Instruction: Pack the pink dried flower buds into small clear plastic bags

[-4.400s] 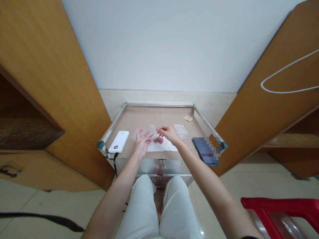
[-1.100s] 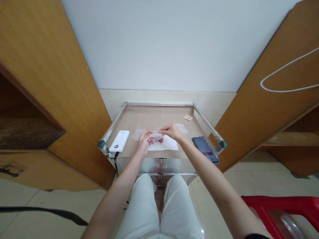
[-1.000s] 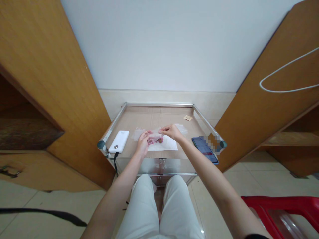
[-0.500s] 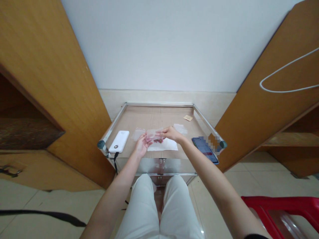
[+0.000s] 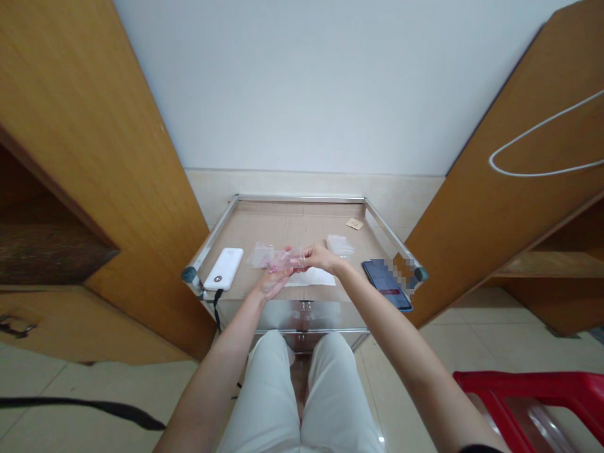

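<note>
A small clear plastic bag (image 5: 289,257) is held between my two hands above the front part of the tabletop. My right hand (image 5: 321,258) pinches its right end with thumb and fingers. The fingers of my left hand (image 5: 276,277) are around its left side, partly blurred behind the clear film. Under the hands lies a white sheet of paper (image 5: 318,277), partly covered by them. To the left, flat clear bags (image 5: 261,255) rest on the surface. Another pile of clear bags (image 5: 340,245) lies beyond my right hand.
A white power bank (image 5: 225,269) with a black cable lies at the left of the metal-railed table (image 5: 302,217). A phone (image 5: 385,284) lies at the right, and a small tan paper piece (image 5: 355,224) farther back. Wooden cabinets flank the table; a red stool (image 5: 533,387) stands right.
My left hand has shifted slightly right, its fingers now farther along the bag. The bag, spread flat before, looks crumpled. Small reddish pieces that showed below it are now hidden.
</note>
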The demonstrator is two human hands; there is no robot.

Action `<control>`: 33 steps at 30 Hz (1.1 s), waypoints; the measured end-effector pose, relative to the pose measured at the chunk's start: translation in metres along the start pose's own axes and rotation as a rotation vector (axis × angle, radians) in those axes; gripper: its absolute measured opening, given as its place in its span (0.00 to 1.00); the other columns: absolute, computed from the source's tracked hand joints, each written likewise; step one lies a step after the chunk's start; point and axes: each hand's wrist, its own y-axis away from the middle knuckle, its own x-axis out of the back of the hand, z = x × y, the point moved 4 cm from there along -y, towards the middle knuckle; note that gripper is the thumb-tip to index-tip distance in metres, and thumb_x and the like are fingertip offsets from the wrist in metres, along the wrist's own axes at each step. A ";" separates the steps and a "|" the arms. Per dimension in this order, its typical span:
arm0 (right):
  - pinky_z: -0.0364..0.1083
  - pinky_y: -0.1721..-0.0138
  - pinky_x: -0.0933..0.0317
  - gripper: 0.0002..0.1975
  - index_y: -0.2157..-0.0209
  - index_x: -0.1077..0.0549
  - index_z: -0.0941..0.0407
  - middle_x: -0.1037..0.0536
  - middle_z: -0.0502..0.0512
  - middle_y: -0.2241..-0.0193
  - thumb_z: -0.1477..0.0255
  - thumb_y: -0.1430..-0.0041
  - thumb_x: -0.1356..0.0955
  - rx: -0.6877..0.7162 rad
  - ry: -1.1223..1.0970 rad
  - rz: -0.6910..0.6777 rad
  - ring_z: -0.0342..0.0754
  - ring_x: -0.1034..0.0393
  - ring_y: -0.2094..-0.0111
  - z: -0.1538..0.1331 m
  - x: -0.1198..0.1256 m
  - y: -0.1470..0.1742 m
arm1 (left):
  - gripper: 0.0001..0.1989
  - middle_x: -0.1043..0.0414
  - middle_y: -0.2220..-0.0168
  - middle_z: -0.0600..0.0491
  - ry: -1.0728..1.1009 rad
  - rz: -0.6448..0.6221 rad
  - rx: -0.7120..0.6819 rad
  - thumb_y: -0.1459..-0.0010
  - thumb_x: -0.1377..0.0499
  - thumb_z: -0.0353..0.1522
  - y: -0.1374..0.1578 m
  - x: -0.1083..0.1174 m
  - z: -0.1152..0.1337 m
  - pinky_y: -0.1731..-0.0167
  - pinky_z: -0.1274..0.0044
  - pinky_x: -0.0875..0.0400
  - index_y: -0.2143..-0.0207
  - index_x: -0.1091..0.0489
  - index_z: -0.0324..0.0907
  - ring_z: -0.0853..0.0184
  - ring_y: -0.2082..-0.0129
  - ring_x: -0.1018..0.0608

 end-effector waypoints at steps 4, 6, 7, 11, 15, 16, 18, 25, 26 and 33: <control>0.39 0.76 0.44 0.24 0.62 0.27 0.60 0.27 0.51 0.80 0.61 0.61 0.30 -0.012 -0.018 0.008 0.38 0.38 0.79 0.002 -0.002 0.000 | 0.22 0.28 0.64 0.55 0.009 0.052 -0.038 0.61 0.37 0.25 0.000 0.003 0.001 0.56 0.74 0.39 0.60 0.34 0.43 0.70 0.63 0.27; 0.39 0.76 0.43 0.25 0.59 0.28 0.58 0.27 0.51 0.80 0.61 0.61 0.30 -0.015 -0.029 0.010 0.39 0.37 0.78 0.003 -0.004 0.000 | 0.20 0.28 0.65 0.55 0.020 0.080 -0.060 0.61 0.37 0.25 0.000 0.003 0.003 0.56 0.74 0.39 0.62 0.34 0.43 0.70 0.64 0.27; 0.39 0.76 0.43 0.26 0.59 0.29 0.58 0.27 0.51 0.79 0.62 0.62 0.30 -0.015 -0.036 0.006 0.39 0.37 0.78 0.003 -0.005 0.000 | 0.20 0.28 0.64 0.55 0.026 0.091 -0.062 0.61 0.38 0.25 0.000 0.002 0.004 0.55 0.75 0.39 0.62 0.34 0.43 0.71 0.63 0.27; 0.39 0.76 0.42 0.23 0.60 0.28 0.57 0.26 0.51 0.78 0.62 0.60 0.30 -0.016 -0.065 0.002 0.39 0.36 0.78 0.004 -0.006 0.000 | 0.19 0.29 0.60 0.54 0.032 0.128 -0.059 0.61 0.38 0.24 0.001 -0.002 0.008 0.55 0.75 0.39 0.63 0.34 0.43 0.69 0.59 0.28; 0.39 0.77 0.42 0.20 0.65 0.26 0.60 0.25 0.53 0.78 0.61 0.59 0.31 -0.034 -0.108 0.023 0.39 0.35 0.78 0.005 0.001 0.003 | 0.17 0.29 0.59 0.52 0.031 0.195 -0.081 0.60 0.39 0.23 -0.001 0.006 0.009 0.55 0.75 0.39 0.64 0.34 0.41 0.69 0.57 0.29; 0.39 0.76 0.41 0.21 0.65 0.26 0.60 0.25 0.54 0.77 0.61 0.59 0.31 -0.042 -0.134 0.038 0.39 0.35 0.78 0.005 0.005 0.004 | 0.17 0.29 0.59 0.52 0.037 0.218 -0.084 0.59 0.40 0.22 -0.002 0.010 0.009 0.55 0.76 0.38 0.64 0.34 0.41 0.69 0.57 0.29; 0.40 0.75 0.40 0.21 0.64 0.26 0.61 0.25 0.55 0.76 0.62 0.60 0.30 -0.053 -0.189 0.098 0.39 0.35 0.79 0.008 0.014 0.006 | 0.17 0.29 0.59 0.52 0.049 0.260 -0.081 0.59 0.40 0.21 -0.003 0.019 0.008 0.55 0.77 0.38 0.64 0.34 0.40 0.69 0.57 0.29; 0.43 0.68 0.38 0.21 0.68 0.28 0.61 0.26 0.62 0.66 0.57 0.53 0.36 0.033 -0.361 0.661 0.45 0.31 0.70 0.048 0.035 -0.004 | 0.17 0.29 0.59 0.50 0.057 0.274 -0.040 0.60 0.40 0.21 -0.008 0.037 -0.001 0.56 0.77 0.37 0.64 0.34 0.39 0.69 0.58 0.28; 0.44 0.65 0.38 0.21 0.67 0.29 0.60 0.26 0.62 0.64 0.56 0.51 0.38 0.043 -0.401 0.746 0.46 0.31 0.66 0.057 0.035 -0.007 | 0.17 0.29 0.59 0.50 0.060 0.273 -0.034 0.60 0.40 0.21 -0.008 0.037 -0.003 0.56 0.77 0.37 0.64 0.34 0.39 0.69 0.58 0.28; 0.46 0.56 0.42 0.21 0.58 0.34 0.59 0.30 0.59 0.56 0.63 0.43 0.47 0.025 -0.658 0.983 0.45 0.36 0.54 0.095 0.021 -0.030 | 0.15 0.29 0.59 0.50 0.032 0.272 -0.016 0.60 0.40 0.20 -0.012 0.036 -0.006 0.54 0.77 0.38 0.66 0.33 0.39 0.69 0.57 0.29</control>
